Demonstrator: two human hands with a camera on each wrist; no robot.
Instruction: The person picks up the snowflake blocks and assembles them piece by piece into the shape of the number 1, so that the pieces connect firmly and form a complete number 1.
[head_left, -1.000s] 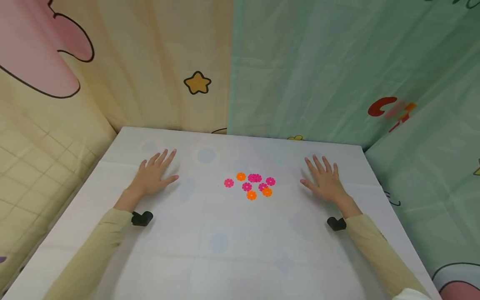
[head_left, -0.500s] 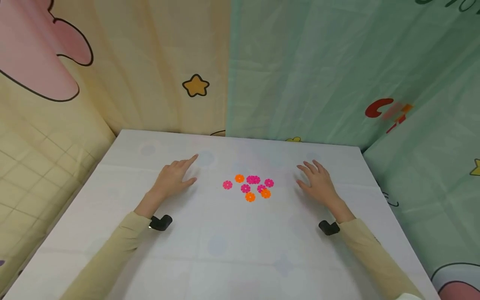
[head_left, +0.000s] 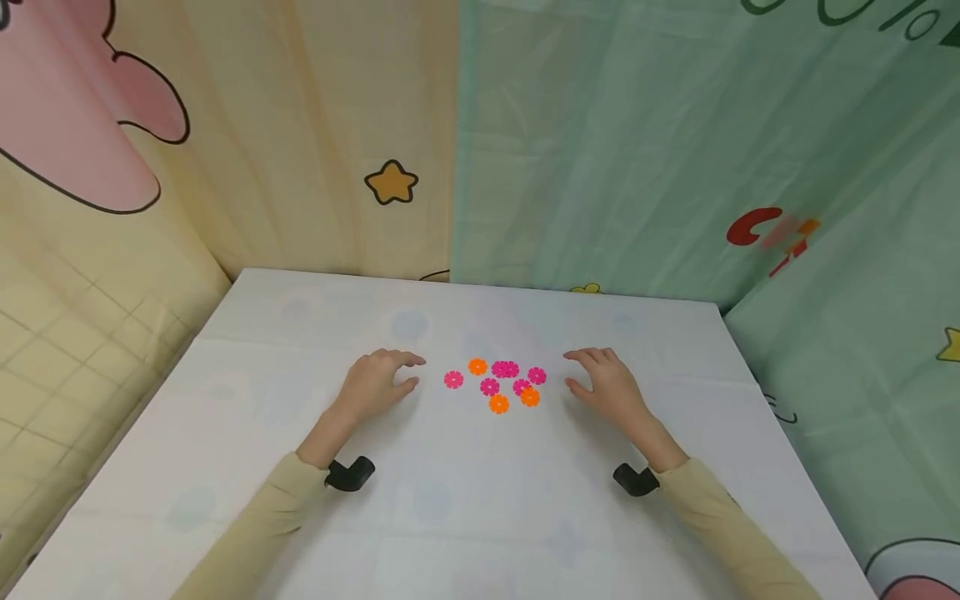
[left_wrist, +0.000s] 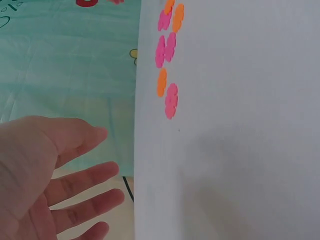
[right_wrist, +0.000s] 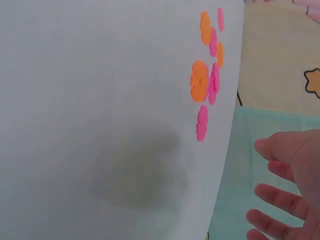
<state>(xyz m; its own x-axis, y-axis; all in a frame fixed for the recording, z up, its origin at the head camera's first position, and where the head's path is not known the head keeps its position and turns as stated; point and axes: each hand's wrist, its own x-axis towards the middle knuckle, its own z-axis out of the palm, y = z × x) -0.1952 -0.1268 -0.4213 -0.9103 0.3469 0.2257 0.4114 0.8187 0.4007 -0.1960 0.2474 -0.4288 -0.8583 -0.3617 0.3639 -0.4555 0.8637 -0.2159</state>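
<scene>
Evidently both hands are raised over the white worktop [head_left: 480,483], one on each side of a loose cluster of small flower-shaped discs lying flat near its middle. The left hand [head_left: 373,385] has its thumb and fingers apart, nearest the pink disc [head_left: 453,380] at the cluster's left end. The right hand [head_left: 609,390], likewise loosely spread with a gap between thumb and fingers, is near the pink disc at the right end [head_left: 537,376]. Between those two, a pair of pink discs [head_left: 506,369] overlaps at the back, one orange disc [head_left: 530,397] partly covers a pink one, and another orange disc [head_left: 498,404] lies foremost. Beige sleeves [head_left: 247,533] cover the forearms. Behind hang yellow [head_left: 322,108] and green curtains [head_left: 585,150].
</scene>
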